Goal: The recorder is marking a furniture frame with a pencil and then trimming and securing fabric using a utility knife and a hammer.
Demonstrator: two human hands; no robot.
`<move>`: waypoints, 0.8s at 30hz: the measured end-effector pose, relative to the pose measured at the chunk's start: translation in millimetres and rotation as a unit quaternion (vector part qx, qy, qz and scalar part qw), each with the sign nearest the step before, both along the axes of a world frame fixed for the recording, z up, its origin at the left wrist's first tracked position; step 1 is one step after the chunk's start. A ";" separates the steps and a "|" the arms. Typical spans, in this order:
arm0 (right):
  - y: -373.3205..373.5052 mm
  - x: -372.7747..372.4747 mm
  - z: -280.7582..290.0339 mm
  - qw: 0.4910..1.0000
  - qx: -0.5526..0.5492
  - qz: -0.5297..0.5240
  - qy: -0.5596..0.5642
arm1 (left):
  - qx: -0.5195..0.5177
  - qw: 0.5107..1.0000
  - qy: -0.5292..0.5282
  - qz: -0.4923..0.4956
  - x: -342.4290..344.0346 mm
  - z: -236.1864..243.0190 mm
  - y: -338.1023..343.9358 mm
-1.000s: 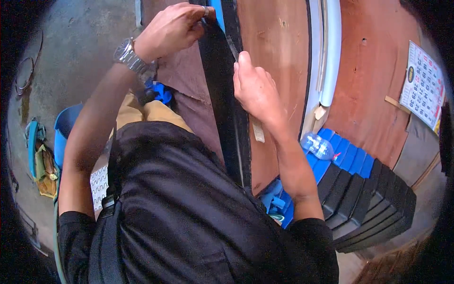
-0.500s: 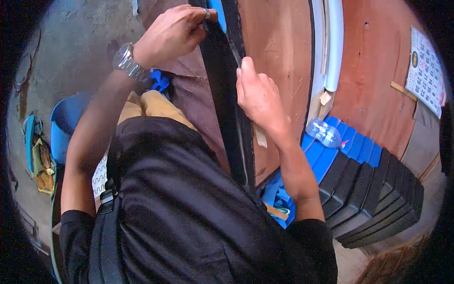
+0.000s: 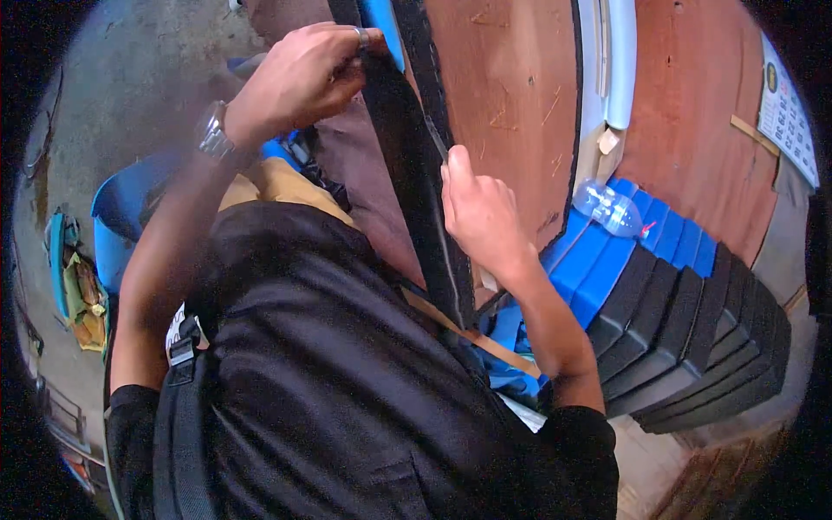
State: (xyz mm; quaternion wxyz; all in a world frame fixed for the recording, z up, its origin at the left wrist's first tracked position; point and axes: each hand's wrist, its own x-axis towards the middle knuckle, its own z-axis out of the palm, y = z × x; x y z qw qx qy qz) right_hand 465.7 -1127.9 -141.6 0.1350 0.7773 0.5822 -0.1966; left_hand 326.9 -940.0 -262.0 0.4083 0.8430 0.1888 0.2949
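Observation:
My left hand (image 3: 308, 80), with a ring and a wristwatch, pinches the edge of a long black fabric strip (image 3: 394, 143) near its far end. A bright blue layer (image 3: 381, 30) shows beside those fingers. The strip runs from the top of the view down toward my waist, along the edge of a wooden panel (image 3: 503, 104). Closer to me, my right hand (image 3: 487, 206) is closed around a thin, dark, blade-like tool (image 3: 435, 139). Its tip points away from me and lies against the strip. My fingers hide the tool's handle.
To the right, a clear plastic bottle (image 3: 611, 210) lies on a stack of blue and black padded pieces (image 3: 659, 303). A wall calendar (image 3: 787, 113) hangs beyond. At left stand a blue plastic chair or tub (image 3: 121, 208) and a teal-edged item (image 3: 59, 260) on the floor.
My right hand has drawn nearer to me along the strip with the tool. The left hand has shifted slightly left, still pinching. More of a tan strip shows by my waist.

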 end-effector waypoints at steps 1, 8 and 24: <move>-5.7 -0.7 1.8 1.000 -0.001 -0.002 0.003 | -0.003 1.000 0.000 -0.007 -0.7 3.9 -2.6; -40.2 0.2 5.7 0.999 -0.032 -0.014 0.012 | -0.026 0.993 0.047 -0.104 -1.6 1.3 -24.7; -147.7 -15.4 9.7 0.992 -0.090 -0.085 0.002 | -0.089 0.970 0.057 -0.218 -3.8 5.4 -60.3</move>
